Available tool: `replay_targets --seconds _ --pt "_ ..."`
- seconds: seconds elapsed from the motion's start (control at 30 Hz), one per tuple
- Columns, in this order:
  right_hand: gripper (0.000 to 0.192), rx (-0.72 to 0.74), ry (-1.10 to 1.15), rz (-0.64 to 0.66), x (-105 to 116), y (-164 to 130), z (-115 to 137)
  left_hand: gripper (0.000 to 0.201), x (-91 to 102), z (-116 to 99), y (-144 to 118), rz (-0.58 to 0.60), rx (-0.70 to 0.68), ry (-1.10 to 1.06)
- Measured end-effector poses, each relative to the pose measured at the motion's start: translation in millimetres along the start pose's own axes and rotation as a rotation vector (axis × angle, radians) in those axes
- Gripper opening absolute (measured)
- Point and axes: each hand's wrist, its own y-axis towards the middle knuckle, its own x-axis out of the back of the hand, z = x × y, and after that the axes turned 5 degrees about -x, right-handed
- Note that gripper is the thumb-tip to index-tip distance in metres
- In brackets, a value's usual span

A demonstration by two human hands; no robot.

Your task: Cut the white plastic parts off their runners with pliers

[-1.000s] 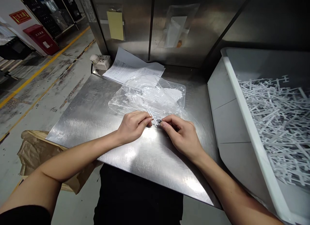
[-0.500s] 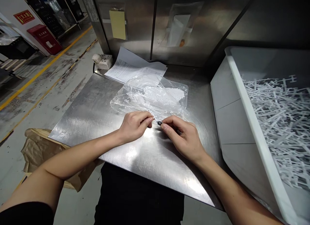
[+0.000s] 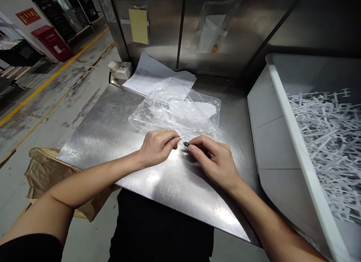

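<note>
So both my hands are down on the steel table (image 3: 118, 141), meeting near the middle of the frame. My left hand (image 3: 156, 147) has its fingers curled in, thumb and forefinger pinching a thin white plastic piece (image 3: 178, 134) that pokes out toward the bag. My right hand (image 3: 216, 160) is closed too, fingertips pinched on a tiny dark ring-looking part (image 3: 186, 143), right at the end of that white piece. Too small to say whether the two parts are actually touching, but they're just beside each other.

Right behind my fingers, a bit above center, lies a crumpled clear plastic bag (image 3: 175, 111) with white stuff inside. Behind that some printed papers (image 3: 152, 75) lean toward the back wall, with a white power strip (image 3: 120, 69) beside them at the table's far left corner.

Along the right side of the frame there's a big white bin (image 3: 270, 115) full of white plastic sprues (image 3: 329, 141). Lower left, on the floor, brown paper (image 3: 45, 175) sticks out from under the table edge. Yellow note (image 3: 138, 25) stuck on the metal panel up top.
</note>
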Motion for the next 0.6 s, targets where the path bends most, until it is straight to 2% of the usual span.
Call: replay_targets --seconds 0.13,0.4,0.5,0.6 --pt "0.021 -0.018 0.011 -0.005 -1.4 0.3 -2.8 0.028 -1.2 -1.0 -0.2 -0.001 0.011 0.032" --pt "0.031 -0.190 0.183 0.008 -5.3 4.5 -3.7 0.025 -4.3 0.0 -1.5 0.046 0.118 0.156" --pt "0.031 -0.191 0.225 0.007 -4.2 5.6 -0.8 0.025 -3.4 1.0 -1.7 0.065 0.130 0.147" --pt "0.029 -0.160 0.241 -0.026 -2.1 5.6 1.5 0.026 -3.0 2.3 -1.7 0.065 0.086 0.120"
